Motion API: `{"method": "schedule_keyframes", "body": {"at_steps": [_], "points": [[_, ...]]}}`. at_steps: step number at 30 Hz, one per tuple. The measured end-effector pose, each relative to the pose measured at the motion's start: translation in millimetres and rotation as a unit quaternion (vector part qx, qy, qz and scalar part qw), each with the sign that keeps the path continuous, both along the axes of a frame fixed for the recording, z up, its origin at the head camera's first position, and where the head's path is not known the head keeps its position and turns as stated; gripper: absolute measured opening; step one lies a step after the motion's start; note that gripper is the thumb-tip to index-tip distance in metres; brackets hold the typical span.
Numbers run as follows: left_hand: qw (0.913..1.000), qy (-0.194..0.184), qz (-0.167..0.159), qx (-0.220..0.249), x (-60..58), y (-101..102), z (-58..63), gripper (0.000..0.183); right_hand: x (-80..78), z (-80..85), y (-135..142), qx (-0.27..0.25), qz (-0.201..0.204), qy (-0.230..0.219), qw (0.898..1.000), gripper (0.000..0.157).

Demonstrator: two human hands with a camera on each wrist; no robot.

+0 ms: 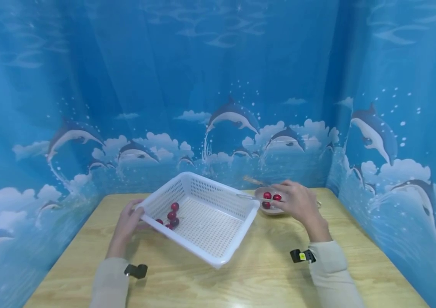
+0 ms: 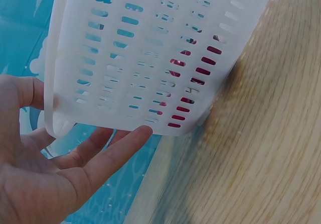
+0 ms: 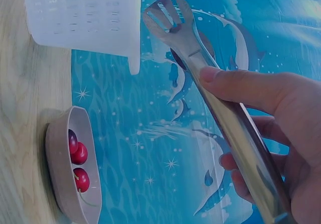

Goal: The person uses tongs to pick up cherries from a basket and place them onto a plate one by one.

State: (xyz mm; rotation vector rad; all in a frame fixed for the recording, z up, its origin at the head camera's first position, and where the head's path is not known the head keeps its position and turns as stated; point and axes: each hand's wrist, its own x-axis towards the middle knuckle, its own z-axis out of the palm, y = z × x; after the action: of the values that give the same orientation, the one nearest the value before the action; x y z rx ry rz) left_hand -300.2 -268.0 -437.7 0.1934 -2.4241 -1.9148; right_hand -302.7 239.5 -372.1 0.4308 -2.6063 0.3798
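Observation:
A white perforated plastic basket [image 1: 218, 231] appears tilted over the table, its left end gripped by my left hand [image 1: 127, 218]. In the left wrist view, the thumb of that hand [image 2: 65, 179] is at the rim and the other fingers reach under the basket wall [image 2: 120, 83]. Several red cherries [image 1: 172, 215] are gathered at the basket's left side. My right hand [image 1: 299, 203] holds metal tongs [image 3: 225, 118] with a slotted head, which reach to the basket's right rim in the head view. Below that hand, a small pale bowl [image 3: 57, 169] contains three cherries [image 3: 80, 179].
A light wood-grain table [image 1: 164, 278] lies beneath everything. Blue curtains [image 1: 187, 85] printed with dolphins stand close around its back and sides. The bowl is at the right rear of the table, near the basket's right corner.

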Motion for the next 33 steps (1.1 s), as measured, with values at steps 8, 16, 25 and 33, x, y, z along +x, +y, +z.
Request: {"method": "schedule_keyframes", "body": {"at_steps": [8, 16, 25, 33], "points": [[1.0, 0.005, 0.001, 0.002, 3.4, -0.7, -2.8, 0.055, 2.5, -2.7, -6.7, -0.009, 0.014, 0.008, 1.0, 0.051], [0.9998, 0.014, -0.006, 0.012, 4.5, -1.0, -2.5, 0.055, 7.1, 1.2, -14.4, -0.003, 0.02, -0.009, 1.0, 0.052], [0.9999, 0.01, 0.003, 0.006, 1.4, -1.7, 3.8, 0.055, 4.3, 2.4, -20.7, -0.003, 0.038, -0.001, 0.999, 0.053], [0.9999, 0.009, 0.0, 0.012, -0.3, -2.4, -0.7, 0.055, 7.4, 2.0, -29.9, -0.007, 0.063, -0.006, 0.998, 0.054]]}}
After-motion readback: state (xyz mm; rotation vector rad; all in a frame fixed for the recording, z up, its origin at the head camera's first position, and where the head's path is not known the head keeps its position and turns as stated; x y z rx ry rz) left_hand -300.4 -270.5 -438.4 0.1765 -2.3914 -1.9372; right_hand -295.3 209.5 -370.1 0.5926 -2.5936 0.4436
